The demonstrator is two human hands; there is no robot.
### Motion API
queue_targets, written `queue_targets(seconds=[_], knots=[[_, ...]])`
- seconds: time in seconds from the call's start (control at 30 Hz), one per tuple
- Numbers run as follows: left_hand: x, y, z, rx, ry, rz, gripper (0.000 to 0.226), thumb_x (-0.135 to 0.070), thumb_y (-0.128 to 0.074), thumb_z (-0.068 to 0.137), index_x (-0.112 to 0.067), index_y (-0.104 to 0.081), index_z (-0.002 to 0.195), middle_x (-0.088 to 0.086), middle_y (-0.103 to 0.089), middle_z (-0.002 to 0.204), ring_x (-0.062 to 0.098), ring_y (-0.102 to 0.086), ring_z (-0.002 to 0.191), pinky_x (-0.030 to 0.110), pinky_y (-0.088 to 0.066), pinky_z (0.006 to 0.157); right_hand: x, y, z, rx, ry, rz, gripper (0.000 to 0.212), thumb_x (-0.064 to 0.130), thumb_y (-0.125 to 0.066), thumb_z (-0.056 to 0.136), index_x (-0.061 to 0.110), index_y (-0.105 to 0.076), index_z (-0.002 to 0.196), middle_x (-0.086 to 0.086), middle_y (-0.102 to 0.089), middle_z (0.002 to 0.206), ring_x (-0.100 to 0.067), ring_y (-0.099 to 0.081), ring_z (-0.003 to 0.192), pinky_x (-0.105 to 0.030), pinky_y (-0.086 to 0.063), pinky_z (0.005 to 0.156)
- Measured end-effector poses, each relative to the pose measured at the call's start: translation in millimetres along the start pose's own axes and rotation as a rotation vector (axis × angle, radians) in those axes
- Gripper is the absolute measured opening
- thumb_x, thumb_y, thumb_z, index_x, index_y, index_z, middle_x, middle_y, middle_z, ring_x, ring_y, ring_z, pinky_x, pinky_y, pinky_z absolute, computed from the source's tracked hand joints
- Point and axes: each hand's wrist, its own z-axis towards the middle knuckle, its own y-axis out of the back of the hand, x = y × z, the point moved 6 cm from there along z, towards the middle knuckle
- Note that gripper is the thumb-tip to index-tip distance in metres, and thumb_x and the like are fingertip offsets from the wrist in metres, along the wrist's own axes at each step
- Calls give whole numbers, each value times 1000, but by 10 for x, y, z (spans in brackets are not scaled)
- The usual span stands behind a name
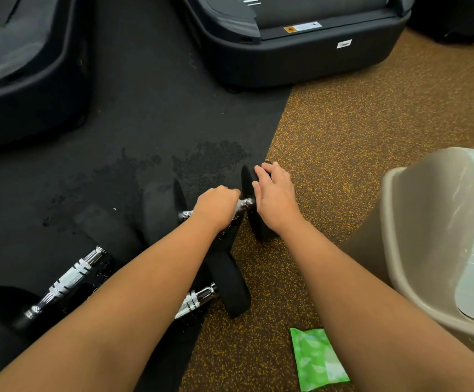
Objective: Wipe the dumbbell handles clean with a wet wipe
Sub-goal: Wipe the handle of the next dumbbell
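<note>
Nearest, a green wipe packet (317, 359) is seen lying on the speckled floor (343, 137) between the forearms, near a beige bin (416, 222). Farther out, the handle of a dumbbell (162, 210) is gripped by the left hand (217, 206), fingers curled round it with a white wet wipe (238, 206) (only a corner shows) held against the metal. Its right-side weight (258, 224) is covered by the right hand (272, 193), laid on it with fingers fairly straight.
</note>
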Motion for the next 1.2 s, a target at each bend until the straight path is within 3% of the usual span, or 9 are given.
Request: queue_targets(seconds=[0.1, 0.37, 0.57, 0.7, 0.9, 1.03, 1.2], knots=[[100, 42, -32, 61, 77, 48, 19, -6, -53, 88, -9, -57, 107, 14, -61, 108, 35, -61, 101, 40, -50, 77, -7, -1, -12, -7, -7, 39, 39, 19, -49, 95, 1, -50, 130, -19, -48, 132, -38, -35, 130, -50, -32, 107], [272, 47, -105, 261, 127, 213, 39, 6, -61, 79, -5, -60, 117, 13, -59, 119, 34, -60, 110, 39, -50, 83, 4, 15, -29, 13, -4, 35, 40, 20, -45, 97, 3, -46, 133, -16, -44, 135, -33, -31, 133, -45, -29, 110], [192, -12, -130, 171, 74, 239, 31, 3, -57, 84, -7, -61, 113, 11, -61, 115, 31, -61, 105, 37, -50, 80, -3, 17, -27, 22, 2, 11, 41, 22, -44, 97, 4, -44, 135, -14, -42, 137, -31, -29, 133, -41, -26, 111], [120, 54, -95, 86, 90, 141, 29, 5, -58, 81, -6, -60, 108, 13, -61, 109, 33, -62, 101, 39, -51, 78, 18, 7, -26, 15, -9, 16, 40, 21, -45, 97, 4, -46, 133, -16, -44, 136, -33, -31, 132, -44, -28, 111], [-37, 31, 6, -21, 61, -32, 17, -11, -55, 89, -11, -56, 107, 13, -62, 105, 33, -62, 97, 39, -49, 71, 23, 15, -14, 16, -10, -2, 40, 21, -45, 97, 4, -47, 132, -16, -44, 135, -34, -33, 131, -46, -30, 109], [-208, -54, 52, -59, -48, -141, 18, -22, -48, 96, -12, -55, 110, 11, -62, 105, 31, -62, 94, 40, -48, 73, 25, 23, -23, 9, -5, -13, 39, 20, -46, 96, 3, -48, 132, -18, -45, 135, -34, -34, 131, -44, -29, 110], [-130, -102, -15, -58, -154, -90, 23, -26, -49, 95, -15, -54, 115, 7, -55, 111, 26, -56, 103, 38, -46, 81, 27, 32, -23, 20, -4, -10, 40, 20, -45, 96, 3, -46, 133, -17, -43, 137, -34, -32, 131, -43, -28, 110]])
